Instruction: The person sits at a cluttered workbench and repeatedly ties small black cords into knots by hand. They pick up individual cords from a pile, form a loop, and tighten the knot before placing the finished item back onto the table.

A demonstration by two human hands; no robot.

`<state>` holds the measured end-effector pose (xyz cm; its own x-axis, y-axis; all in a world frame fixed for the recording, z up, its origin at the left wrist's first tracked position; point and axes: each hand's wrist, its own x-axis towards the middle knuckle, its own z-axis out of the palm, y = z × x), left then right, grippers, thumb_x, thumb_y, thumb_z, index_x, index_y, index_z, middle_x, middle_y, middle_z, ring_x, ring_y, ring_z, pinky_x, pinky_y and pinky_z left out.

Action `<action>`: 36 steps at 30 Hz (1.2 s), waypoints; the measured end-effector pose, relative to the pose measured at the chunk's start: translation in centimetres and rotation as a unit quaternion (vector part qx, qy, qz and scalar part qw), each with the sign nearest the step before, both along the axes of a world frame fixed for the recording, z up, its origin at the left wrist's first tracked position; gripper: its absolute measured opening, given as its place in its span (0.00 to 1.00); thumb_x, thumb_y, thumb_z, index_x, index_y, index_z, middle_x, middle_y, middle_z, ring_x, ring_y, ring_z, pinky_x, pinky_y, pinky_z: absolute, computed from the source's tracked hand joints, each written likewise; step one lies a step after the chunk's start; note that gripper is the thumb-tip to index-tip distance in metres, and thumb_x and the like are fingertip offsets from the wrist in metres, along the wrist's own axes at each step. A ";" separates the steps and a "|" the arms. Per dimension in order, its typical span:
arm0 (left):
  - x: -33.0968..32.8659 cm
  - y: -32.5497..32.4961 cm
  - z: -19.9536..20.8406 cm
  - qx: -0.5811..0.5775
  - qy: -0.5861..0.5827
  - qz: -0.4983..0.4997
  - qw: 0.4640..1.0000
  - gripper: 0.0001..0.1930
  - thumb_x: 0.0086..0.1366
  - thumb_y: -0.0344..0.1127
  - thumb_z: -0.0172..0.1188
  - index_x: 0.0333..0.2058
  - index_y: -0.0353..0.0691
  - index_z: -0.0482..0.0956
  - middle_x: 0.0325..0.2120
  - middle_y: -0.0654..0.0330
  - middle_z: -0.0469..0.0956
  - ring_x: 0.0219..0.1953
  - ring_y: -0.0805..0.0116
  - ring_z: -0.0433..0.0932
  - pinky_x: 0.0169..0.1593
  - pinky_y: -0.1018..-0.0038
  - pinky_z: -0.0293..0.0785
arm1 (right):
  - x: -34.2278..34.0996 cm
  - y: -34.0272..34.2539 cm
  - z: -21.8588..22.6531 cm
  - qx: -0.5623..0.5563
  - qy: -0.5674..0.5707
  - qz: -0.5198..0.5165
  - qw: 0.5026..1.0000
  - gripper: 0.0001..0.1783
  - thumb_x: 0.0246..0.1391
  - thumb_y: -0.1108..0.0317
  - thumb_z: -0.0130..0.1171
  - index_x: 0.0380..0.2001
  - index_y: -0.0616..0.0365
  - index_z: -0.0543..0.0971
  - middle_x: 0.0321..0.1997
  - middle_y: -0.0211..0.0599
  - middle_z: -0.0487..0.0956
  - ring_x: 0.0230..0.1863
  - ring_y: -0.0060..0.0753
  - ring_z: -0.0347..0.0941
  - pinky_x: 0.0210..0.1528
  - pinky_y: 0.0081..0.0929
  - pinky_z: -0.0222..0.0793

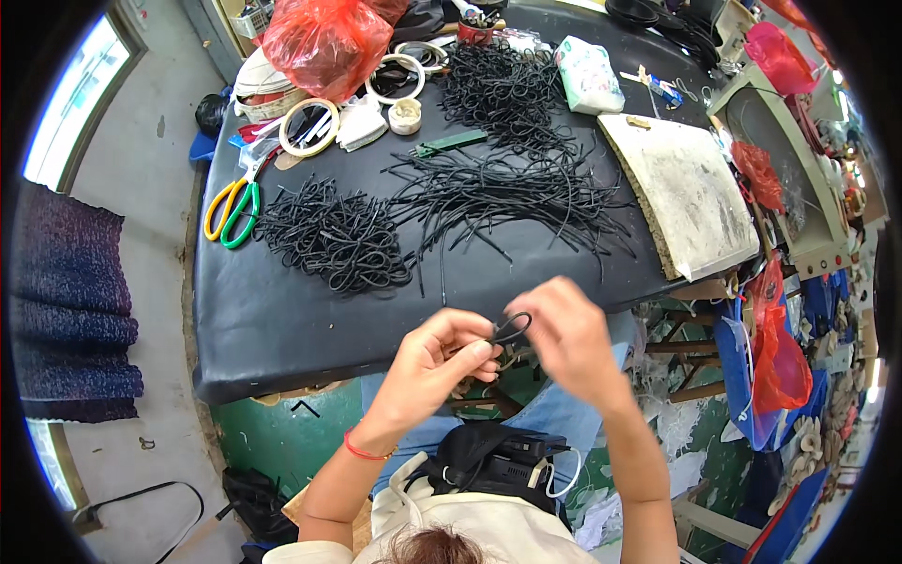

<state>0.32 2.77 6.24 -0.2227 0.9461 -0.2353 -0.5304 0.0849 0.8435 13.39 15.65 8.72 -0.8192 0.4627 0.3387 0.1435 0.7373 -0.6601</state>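
Just off the table's near edge, my left hand (449,355) pinches a black cord (514,318) that bends into a small loop. My right hand (566,331) is at the loop's other side, slightly blurred, with its fingers bent towards the cord; whether they grip it is hard to see. Beyond my hands lies a spread of loose straight black cords (526,193). A pile of looped black cords (329,235) sits to its left, and a larger tangled heap of black cords (498,89) is farther back.
Scissors (232,214) with yellow and green handles lie at the table's left. A red plastic bag (327,42), tape rings (309,128) and a small tub (405,117) stand behind. A worn pale board (684,193) covers the right end of the black table (282,329).
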 end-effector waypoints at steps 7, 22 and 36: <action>-0.7 0.1 -1.1 -0.012 0.019 0.021 1.000 0.12 0.62 0.29 0.53 0.44 0.32 0.72 0.30 0.61 0.76 0.30 0.79 0.74 0.37 0.81 0.74 | 0.8 -3.5 -0.6 -0.105 -0.005 -0.032 0.994 0.08 0.47 0.79 0.53 0.34 0.65 0.75 0.27 0.39 0.74 0.28 0.36 0.70 0.30 0.28 0.67; 1.4 0.2 -0.9 0.033 0.002 0.152 0.988 0.09 0.56 0.24 0.58 0.37 0.32 0.76 0.29 0.60 0.78 0.32 0.78 0.76 0.38 0.82 0.73 | 0.2 -4.8 -0.7 -0.299 0.054 -0.133 0.943 0.05 0.50 0.73 0.59 0.28 0.64 0.74 0.21 0.28 0.76 0.22 0.10 0.68 0.23 0.12 0.64; 1.0 -0.5 0.3 -0.028 0.250 0.071 0.965 0.18 0.54 0.22 0.59 0.43 0.34 0.64 0.33 0.56 0.76 0.36 0.77 0.74 0.41 0.80 0.71 | 0.2 -2.7 -2.7 -0.349 0.043 -0.045 0.935 0.09 0.49 0.66 0.60 0.32 0.60 0.77 0.32 0.29 0.73 0.29 0.14 0.65 0.30 0.14 0.61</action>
